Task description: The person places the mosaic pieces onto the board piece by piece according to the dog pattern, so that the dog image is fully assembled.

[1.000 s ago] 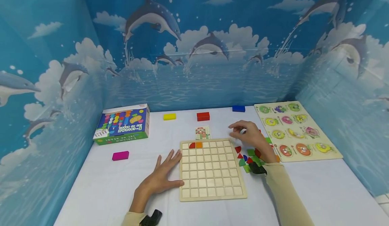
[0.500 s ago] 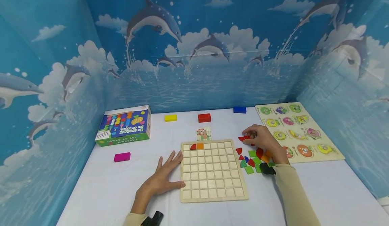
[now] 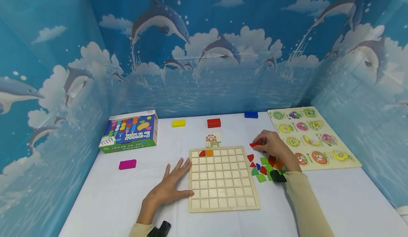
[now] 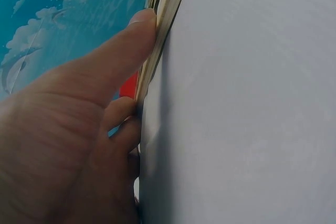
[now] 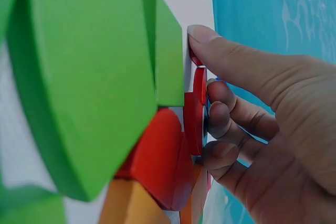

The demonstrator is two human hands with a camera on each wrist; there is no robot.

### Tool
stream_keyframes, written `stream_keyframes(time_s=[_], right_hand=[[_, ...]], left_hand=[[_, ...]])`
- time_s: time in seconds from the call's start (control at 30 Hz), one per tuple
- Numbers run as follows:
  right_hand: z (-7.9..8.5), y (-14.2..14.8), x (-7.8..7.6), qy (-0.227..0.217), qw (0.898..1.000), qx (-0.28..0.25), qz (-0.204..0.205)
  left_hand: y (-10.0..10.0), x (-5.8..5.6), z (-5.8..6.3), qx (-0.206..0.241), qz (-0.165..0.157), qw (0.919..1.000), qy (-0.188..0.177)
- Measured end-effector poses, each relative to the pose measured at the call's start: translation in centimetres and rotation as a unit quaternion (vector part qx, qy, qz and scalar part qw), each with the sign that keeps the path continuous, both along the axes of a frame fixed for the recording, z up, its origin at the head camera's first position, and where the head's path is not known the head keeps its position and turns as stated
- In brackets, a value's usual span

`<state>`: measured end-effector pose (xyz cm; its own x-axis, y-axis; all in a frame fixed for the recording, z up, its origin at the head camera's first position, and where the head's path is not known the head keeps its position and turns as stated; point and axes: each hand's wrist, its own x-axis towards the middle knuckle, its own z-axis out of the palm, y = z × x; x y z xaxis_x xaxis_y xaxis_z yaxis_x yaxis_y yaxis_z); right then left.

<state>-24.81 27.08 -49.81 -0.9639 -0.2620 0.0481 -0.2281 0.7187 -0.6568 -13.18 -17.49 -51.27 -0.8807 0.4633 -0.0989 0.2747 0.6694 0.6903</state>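
My left hand (image 3: 170, 187) lies spread at the left edge of a wooden grid board (image 3: 223, 184), thumb and fingertips against its rim. In the left wrist view the thumb (image 4: 123, 48) presses on the board's side. A red quarter-round tile (image 3: 202, 153) and an orange square tile (image 3: 209, 152) sit in the top row. Right of the board, my right hand (image 3: 271, 145) pinches a red tile (image 3: 253, 145) with curled fingers and thumb, low over the cloth. In the right wrist view the thumb tip covers part of a red tile (image 5: 195, 57); more red tiles (image 5: 193, 121) lie by the fingertips.
Loose green tiles (image 3: 261, 178) and red, blue and orange ones lie right of the board. A pattern card (image 3: 213, 140) lies behind it. Yellow (image 3: 178, 123), red (image 3: 214, 123), blue (image 3: 251, 114) and magenta (image 3: 127, 164) blocks, a toy box (image 3: 129, 130) and a fruit board (image 3: 313, 137) stand around.
My right hand has moved right and down from above the card side to the red tiles, its thumb and fingers closing on one. The left hand keeps its place at the board.
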Motion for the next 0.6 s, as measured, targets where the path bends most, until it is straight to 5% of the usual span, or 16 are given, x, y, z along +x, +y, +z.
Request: stream_keyframes(time_s=[0.6], right_hand=[[1.2,-0.6,0.2,-0.054,0.999,0.004,-0.002]], left_hand=[[-0.1,0.0,0.0,-0.004,-0.006,1.0000,0.002]])
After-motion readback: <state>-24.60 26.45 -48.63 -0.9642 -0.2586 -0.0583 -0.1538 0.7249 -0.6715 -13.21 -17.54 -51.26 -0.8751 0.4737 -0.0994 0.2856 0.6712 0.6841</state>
